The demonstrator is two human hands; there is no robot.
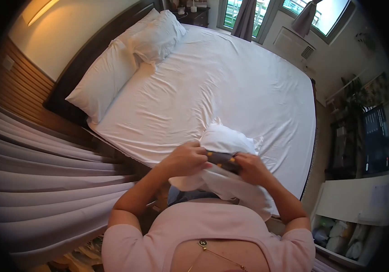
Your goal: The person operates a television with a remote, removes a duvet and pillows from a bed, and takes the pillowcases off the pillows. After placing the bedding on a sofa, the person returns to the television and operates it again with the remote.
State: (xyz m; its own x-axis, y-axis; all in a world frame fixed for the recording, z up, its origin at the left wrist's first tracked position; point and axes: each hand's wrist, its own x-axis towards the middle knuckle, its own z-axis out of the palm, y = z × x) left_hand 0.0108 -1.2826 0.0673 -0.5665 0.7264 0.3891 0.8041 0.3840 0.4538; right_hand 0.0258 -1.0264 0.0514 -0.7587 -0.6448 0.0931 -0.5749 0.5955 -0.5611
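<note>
Pillows point(158, 37) in white cloth top the white-sheeted bed point(253, 77); beside it, my left hand point(186, 158) and right hand point(252, 168) pinch white fabric point(237, 188), the dark, yellow-spotted cloth point(221, 158) seemingly uncovered.

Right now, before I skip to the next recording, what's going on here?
A person stands beside a bed, with the left hand and right hand stretching dark fabric with yellow spots between them. White cloth hangs below the hands, against the person's front. Just beyond them, a puffy white bundle lies on the sheeted mattress; whether it joins the held fabric can't be told. White pillows sit at the headboard.
</note>
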